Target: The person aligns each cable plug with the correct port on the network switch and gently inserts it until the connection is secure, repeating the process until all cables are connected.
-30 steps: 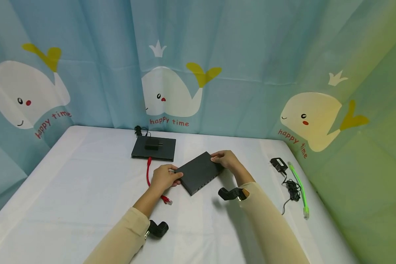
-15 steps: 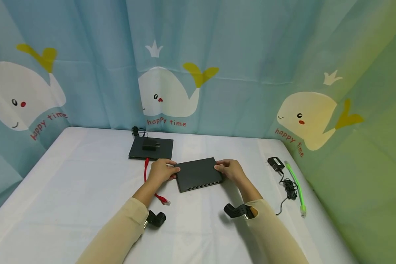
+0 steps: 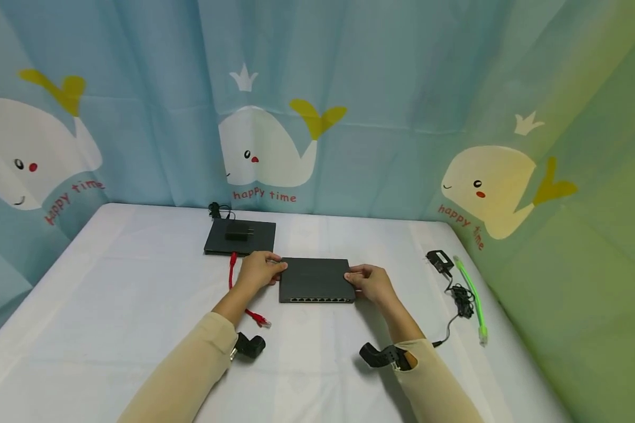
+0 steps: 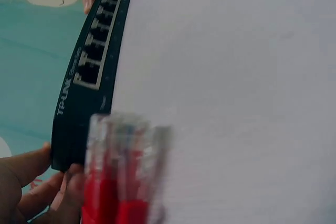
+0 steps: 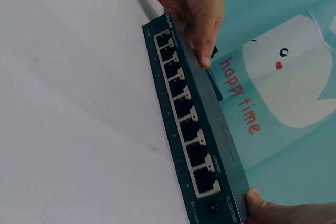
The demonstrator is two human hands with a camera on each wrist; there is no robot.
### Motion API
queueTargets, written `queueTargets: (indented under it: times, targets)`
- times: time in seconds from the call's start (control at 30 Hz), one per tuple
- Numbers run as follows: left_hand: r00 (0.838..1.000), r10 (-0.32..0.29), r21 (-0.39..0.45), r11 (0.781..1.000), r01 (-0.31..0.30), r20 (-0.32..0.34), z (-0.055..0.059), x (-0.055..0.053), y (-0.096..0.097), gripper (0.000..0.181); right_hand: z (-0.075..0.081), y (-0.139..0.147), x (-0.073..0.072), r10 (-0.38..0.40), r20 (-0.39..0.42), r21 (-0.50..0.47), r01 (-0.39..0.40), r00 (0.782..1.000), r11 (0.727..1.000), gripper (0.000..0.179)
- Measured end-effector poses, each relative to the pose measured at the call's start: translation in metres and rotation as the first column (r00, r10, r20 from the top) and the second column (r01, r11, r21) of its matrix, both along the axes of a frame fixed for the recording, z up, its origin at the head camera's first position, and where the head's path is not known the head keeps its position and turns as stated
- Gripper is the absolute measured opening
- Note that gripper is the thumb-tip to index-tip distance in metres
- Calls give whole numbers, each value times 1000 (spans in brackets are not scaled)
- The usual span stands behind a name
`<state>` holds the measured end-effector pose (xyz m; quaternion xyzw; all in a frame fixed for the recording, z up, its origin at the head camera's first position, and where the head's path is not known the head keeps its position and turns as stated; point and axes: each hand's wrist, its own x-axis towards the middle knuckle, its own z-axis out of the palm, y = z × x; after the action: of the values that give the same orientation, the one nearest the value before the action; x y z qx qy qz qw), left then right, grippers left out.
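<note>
Both hands hold a flat black network switch (image 3: 316,276), one at each short end. My left hand (image 3: 258,269) pinches its left end, thumb on top and fingers underneath; my right hand (image 3: 373,284) grips the right end the same way. The row of ports faces the person, and "TP-LINK" shows on that front in the left wrist view. A small round power socket (image 5: 212,208) sits at the end of the row nearest the right hand. Partly behind the left hand lies a red network cable (image 3: 257,318); its clear plugs loom blurred in the left wrist view.
Behind to the left, a second black flat box (image 3: 264,236) bears a black power adapter (image 3: 237,231), with a black cord at its back. On the right lie another adapter (image 3: 440,259) with a coiled cord and a green network cable (image 3: 475,299). A whale-print curtain (image 3: 381,164) borders the white table (image 3: 111,305).
The switch has turned from a slant until its port side faces straight toward the person. The right hand has come nearer to the person, and both hands keep their hold.
</note>
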<state>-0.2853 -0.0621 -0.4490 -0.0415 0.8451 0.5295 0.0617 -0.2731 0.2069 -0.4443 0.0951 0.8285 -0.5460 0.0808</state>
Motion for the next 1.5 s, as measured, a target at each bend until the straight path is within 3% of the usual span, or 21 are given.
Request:
queueTargets:
  times: [0.17, 0.27, 0.37, 0.53, 0.8, 1.0, 1.33, 1.5]
  targets:
    - [997, -48, -17, 999, 49, 52, -3, 20, -1, 47, -3, -2, 2, -34, 5, 0, 34, 999, 999, 36]
    - [996, -76, -31, 997, 77, 39, -3, 30, 1, 50, -3, -2, 3, -50, -9, 3, 50, 999, 999, 36]
    - [997, -78, -20, 997, 79, 16, -2, 34, 3, 51, 0, -1, 3, -54, -20, 9, 54, 998, 998, 35]
    - [998, -52, 3, 999, 52, 19, -1, 27, 6, 50, 2, -2, -1, -50, -29, 25, 51, 998, 998, 34]
    - [998, -23, 26, 999, 22, 65, -3, 4, 12, 48, 1, 0, -15, -76, -40, 47, 78, 996, 996, 32]
    - [999, 13, 16, 1000, -14, 37, -3, -8, 16, 44, 1, 1, -26, -92, -34, 64, 94, 995, 994, 33]
    - [994, 110, 54, 992, -110, 0, -4, -12, 22, 36, 1, 2, -42, -117, -25, 42, 118, 993, 992, 32]
    - [992, 123, 95, 988, -123, 4, -4, -10, 22, 35, 0, 2, -45, -119, -17, 28, 120, 993, 992, 33]
